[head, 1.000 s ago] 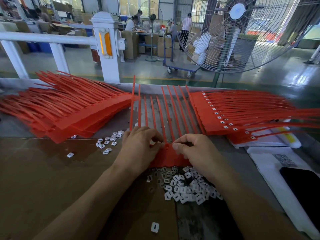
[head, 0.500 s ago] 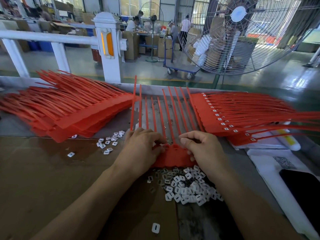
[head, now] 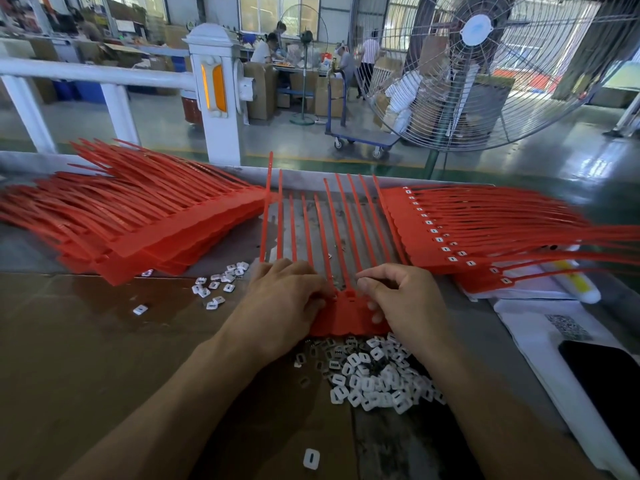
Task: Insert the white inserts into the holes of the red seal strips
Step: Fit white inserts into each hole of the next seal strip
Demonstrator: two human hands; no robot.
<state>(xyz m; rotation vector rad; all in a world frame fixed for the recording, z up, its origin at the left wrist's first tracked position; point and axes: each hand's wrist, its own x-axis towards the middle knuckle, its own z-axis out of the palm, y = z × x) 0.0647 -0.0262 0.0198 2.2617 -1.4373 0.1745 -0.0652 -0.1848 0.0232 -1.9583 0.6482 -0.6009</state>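
Fingers [head: 367,285] of your right hand [head: 408,303] are curled down over the top edge of the flat red plastic seal strip block [head: 349,313] at the middle of the surface [head: 104,358], their tips bunched as if pinching something small; whether a white insert sits between them cannot be told. Your left hand [head: 284,303] lies over the block's left part with its fingers bent onto the plastic, holding it down.

Largest first: the stack of unfilled red seal strips [head: 138,223] fans toward the far left corner, and the stack of red strips already carrying white inserts [head: 450,230] fans toward the right edge. Between them lies the block you are working, its long thin tails [head: 349,220] running straight away from you toward the far edge, so its row of holes runs left to right just under your fingertips.

The heap of small white rectangular plastic inserts [head: 374,375] lies on the near side of the block, touching its near edge and just beneath your right wrist. That makes your right hand the nearer one for the next pick, I judge: draw back toward yourself, then return forward to the next hole. A smaller scatter of white inserts [head: 221,282] lies left of your left hand, and one stray white insert [head: 311,459] sits near the front edge.
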